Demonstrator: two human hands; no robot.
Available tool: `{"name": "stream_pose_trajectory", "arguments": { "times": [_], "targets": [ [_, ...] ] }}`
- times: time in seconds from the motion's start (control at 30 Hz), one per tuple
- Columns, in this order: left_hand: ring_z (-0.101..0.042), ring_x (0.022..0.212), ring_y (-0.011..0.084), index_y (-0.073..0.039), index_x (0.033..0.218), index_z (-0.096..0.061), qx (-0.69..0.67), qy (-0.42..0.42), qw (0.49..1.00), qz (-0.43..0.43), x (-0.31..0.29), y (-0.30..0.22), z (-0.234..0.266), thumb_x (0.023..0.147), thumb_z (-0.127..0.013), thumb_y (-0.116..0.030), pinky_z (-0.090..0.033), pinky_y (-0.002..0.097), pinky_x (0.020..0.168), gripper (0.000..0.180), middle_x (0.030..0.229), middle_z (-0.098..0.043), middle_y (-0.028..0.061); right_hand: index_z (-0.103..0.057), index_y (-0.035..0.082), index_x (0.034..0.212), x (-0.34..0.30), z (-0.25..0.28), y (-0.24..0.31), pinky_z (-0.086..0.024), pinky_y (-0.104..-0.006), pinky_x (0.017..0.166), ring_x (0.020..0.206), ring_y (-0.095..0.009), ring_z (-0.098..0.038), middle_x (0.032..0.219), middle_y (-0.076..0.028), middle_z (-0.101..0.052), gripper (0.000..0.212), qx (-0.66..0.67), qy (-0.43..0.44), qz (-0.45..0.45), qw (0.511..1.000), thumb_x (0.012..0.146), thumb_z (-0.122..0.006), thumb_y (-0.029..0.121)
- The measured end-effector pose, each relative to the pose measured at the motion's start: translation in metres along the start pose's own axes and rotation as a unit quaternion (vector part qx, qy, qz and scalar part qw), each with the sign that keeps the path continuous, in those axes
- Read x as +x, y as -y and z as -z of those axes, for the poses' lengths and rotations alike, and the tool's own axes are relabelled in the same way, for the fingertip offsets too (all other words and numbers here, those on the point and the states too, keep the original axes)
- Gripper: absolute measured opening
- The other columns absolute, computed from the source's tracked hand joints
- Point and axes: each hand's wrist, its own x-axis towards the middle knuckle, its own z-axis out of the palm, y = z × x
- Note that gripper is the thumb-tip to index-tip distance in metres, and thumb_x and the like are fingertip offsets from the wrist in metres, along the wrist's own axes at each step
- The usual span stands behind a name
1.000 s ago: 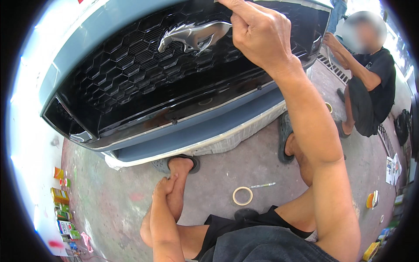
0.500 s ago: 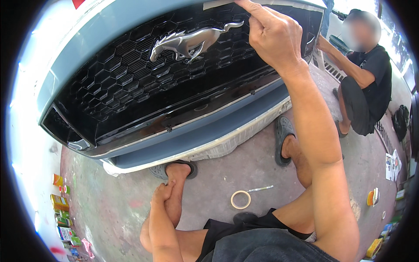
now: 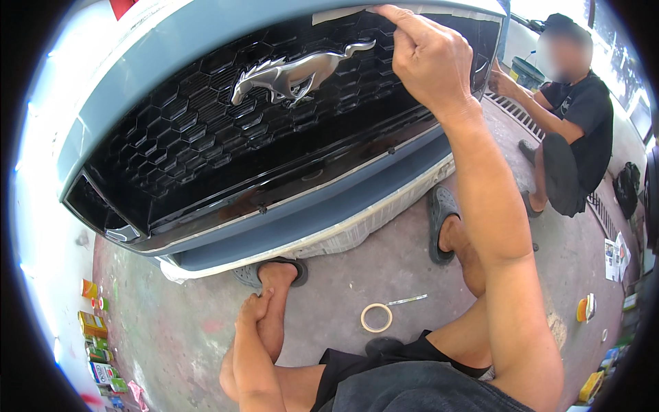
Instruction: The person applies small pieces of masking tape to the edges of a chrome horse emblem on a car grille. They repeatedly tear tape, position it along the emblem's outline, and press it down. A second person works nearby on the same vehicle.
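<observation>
The black honeycomb grille (image 3: 199, 130) of a grey-blue car front carries a silver horse emblem (image 3: 295, 72). Pale masking tape (image 3: 336, 16) runs along the grille's upper edge. My right hand (image 3: 436, 62) is up there, its index finger stretched onto the tape and its other fingers curled in; nothing shows inside them. My left hand (image 3: 254, 307) is closed around my left lower leg (image 3: 273, 323), just above the ankle. On the floor between my feet lies a masking tape roll (image 3: 377, 318) with a thin, pale, marked strip (image 3: 407, 300) beside it.
Paper sheeting (image 3: 343, 237) is taped under the bumper. Another person (image 3: 576, 130) squats at the right near a bucket (image 3: 527, 72) and a floor grate (image 3: 515, 113). Paint cans (image 3: 93, 323) line the left wall. More containers (image 3: 590, 388) stand at the lower right.
The view has shifted slightly. My right index finger remains on the tape at about the same spot. The other person's arms have moved lower, and the bucket shows more.
</observation>
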Motion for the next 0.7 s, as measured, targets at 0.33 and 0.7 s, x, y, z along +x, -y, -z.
{"name": "stream_pose_trajectory", "arguments": {
  "times": [0.33, 0.7],
  "targets": [
    [-0.052, 0.137, 0.0437, 0.006, 0.138, -0.059, -0.004, -0.032, 0.999, -0.024, -0.014, -0.005, 0.002, 0.092, -0.057, -0.067, -0.039, 0.0483, 0.116, 0.086, 0.141, -0.057, 0.0320, -0.063, 0.003, 0.113, -0.003, 0.025, -0.001, -0.049, -0.0243, 0.059, 0.070, -0.010, -0.062, 0.089, -0.005, -0.067, 0.017, 0.120, 0.078, -0.150, 0.978, 0.096, -0.067, 0.007],
    [-0.071, 0.080, 0.0178, 0.005, 0.135, -0.060, -0.500, -0.080, 0.610, -0.610, -0.215, -0.245, 0.175, 0.100, -0.066, -0.019, -0.050, 0.0244, 0.068, 0.043, 0.100, -0.071, 0.0124, -0.046, 0.001, 0.124, 0.000, -0.019, 0.045, -0.045, -0.0245, 0.052, 0.068, -0.016, -0.067, 0.103, -0.017, -0.070, 0.044, 0.641, -0.127, -0.545, 0.525, 0.091, -0.075, 0.004]
  ]
}}
